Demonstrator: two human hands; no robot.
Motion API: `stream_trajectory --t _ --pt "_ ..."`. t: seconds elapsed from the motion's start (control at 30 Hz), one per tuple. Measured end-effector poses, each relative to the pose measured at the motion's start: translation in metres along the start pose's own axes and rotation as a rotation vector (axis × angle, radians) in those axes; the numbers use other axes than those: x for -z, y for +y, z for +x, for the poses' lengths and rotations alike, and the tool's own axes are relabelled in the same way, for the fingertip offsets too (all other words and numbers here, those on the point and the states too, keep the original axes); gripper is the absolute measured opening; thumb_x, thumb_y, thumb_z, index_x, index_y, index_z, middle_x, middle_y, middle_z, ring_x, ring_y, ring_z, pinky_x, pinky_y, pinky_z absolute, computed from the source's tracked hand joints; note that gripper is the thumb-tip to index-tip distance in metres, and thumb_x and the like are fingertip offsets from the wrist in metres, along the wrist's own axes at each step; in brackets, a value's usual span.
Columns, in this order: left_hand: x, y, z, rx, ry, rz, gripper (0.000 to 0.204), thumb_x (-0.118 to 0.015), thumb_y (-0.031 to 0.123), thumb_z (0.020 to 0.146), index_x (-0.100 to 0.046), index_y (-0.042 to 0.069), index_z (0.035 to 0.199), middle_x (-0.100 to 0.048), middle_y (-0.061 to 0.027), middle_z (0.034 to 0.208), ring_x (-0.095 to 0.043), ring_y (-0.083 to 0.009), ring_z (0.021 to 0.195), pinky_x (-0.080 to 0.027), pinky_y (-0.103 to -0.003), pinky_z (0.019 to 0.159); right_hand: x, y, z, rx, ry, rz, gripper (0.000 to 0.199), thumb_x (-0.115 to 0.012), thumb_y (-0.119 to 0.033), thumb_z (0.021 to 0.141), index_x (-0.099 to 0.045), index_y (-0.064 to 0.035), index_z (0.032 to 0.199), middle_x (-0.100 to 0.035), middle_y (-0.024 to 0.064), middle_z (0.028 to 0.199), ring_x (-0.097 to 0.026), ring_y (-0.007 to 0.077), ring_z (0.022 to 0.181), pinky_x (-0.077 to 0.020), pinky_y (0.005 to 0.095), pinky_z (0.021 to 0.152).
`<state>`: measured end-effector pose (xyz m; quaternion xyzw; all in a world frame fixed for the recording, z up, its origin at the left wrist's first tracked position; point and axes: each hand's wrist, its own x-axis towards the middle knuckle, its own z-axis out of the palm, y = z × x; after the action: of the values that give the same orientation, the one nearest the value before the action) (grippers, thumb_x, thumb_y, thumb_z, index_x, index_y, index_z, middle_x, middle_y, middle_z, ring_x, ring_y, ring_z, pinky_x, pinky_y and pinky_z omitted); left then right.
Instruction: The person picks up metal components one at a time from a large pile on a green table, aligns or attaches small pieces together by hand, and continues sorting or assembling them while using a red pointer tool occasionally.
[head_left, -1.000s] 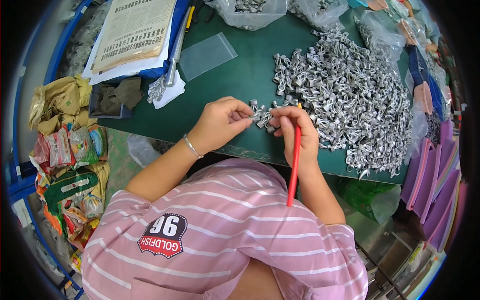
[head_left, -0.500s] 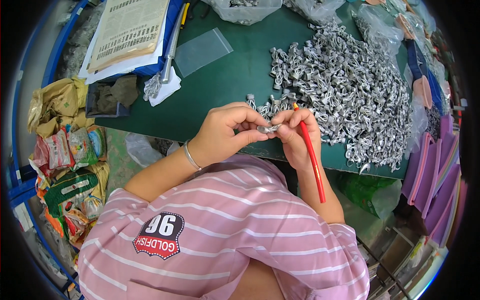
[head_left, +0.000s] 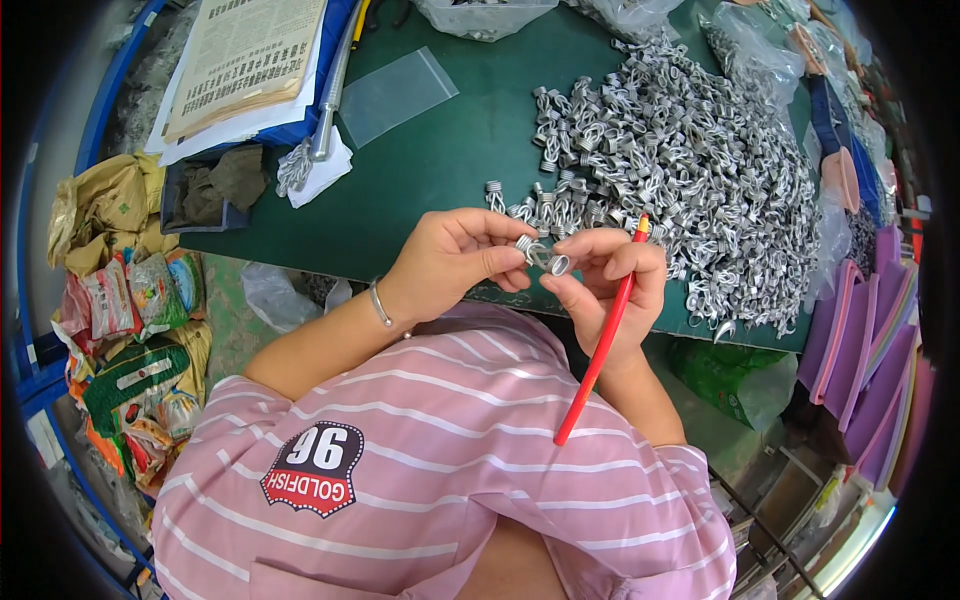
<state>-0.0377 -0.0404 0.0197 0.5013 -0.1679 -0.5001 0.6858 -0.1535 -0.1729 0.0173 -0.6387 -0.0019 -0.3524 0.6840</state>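
My left hand pinches a small silver metal fitting between thumb and fingers, just above the table's near edge. One end of the fitting is ribbed, loops run along its middle, and the other end has an open ring facing my right hand. My right hand is closed around a slim red stick with a yellow upper end, slanting down toward my shirt. Its thumb and forefinger are at the fitting's ring end; whether they press on it I cannot tell. A few similar fittings lie just beyond my fingers.
A large heap of silver fittings covers the right of the green table. A clear plastic bag lies flat near its middle. At the left are papers, a metal rod and a small bin. Purple foam pieces stand at right.
The fitting has turned, so its ribbed end and ring now show. My right hand has shifted slightly right, and the red stick's lower end has swung left.
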Motion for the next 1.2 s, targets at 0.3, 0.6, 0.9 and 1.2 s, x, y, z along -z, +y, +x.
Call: stream_trajectory --t 0.3,0.6,0.9,1.2 --pt "0.023 0.000 -0.007 0.123 0.057 -0.644 0.027 -0.045 0.007 0.081 -0.050 0.001 0.107 -0.051 -0.0064 0.087 -0.050 -0.0134 0.065 -0.043 -0.023 0.052 0.012 0.009 0.011 -0.060 -0.028 -0.382 0.025 -0.060 0.009 0.076 -0.039 -0.0045 0.071 -0.064 0.0143 0.084 -0.059 0.0162 0.067 -0.0463 0.0252 0.060" --pt "0.023 0.002 -0.007 0.056 0.182 -0.379 0.011 -0.049 0.009 0.086 -0.048 0.005 0.096 -0.052 -0.0045 0.084 -0.050 -0.0105 0.066 -0.041 -0.020 0.051 -0.001 0.031 0.031 0.183 -0.524 -1.070 0.026 -0.068 -0.005 0.058 -0.051 -0.0072 0.078 -0.054 0.0066 0.073 -0.050 0.0242 0.071 -0.0400 0.0358 0.062" --pt "0.008 -0.005 -0.002 -0.049 0.061 0.110 0.034 -0.066 0.001 0.076 -0.052 -0.001 0.107 -0.056 -0.0047 0.092 -0.054 -0.0084 0.079 -0.045 -0.021 0.072 -0.009 0.009 0.023 -0.468 0.070 0.147 0.017 -0.051 -0.001 0.087 -0.036 -0.0058 0.082 -0.056 0.0099 0.082 -0.059 0.0114 0.060 -0.0462 0.0189 0.048" --pt "0.002 0.000 -0.007 -0.356 0.027 0.387 0.022 -0.066 -0.003 0.074 -0.059 -0.001 0.095 -0.055 -0.0051 0.088 -0.053 -0.0094 0.077 -0.043 -0.020 0.070 0.001 0.018 0.000 -0.552 0.046 0.359 0.021 -0.056 0.000 0.084 -0.037 -0.0071 0.080 -0.060 0.0172 0.094 -0.056 0.0119 0.067 -0.0463 0.0206 0.055"
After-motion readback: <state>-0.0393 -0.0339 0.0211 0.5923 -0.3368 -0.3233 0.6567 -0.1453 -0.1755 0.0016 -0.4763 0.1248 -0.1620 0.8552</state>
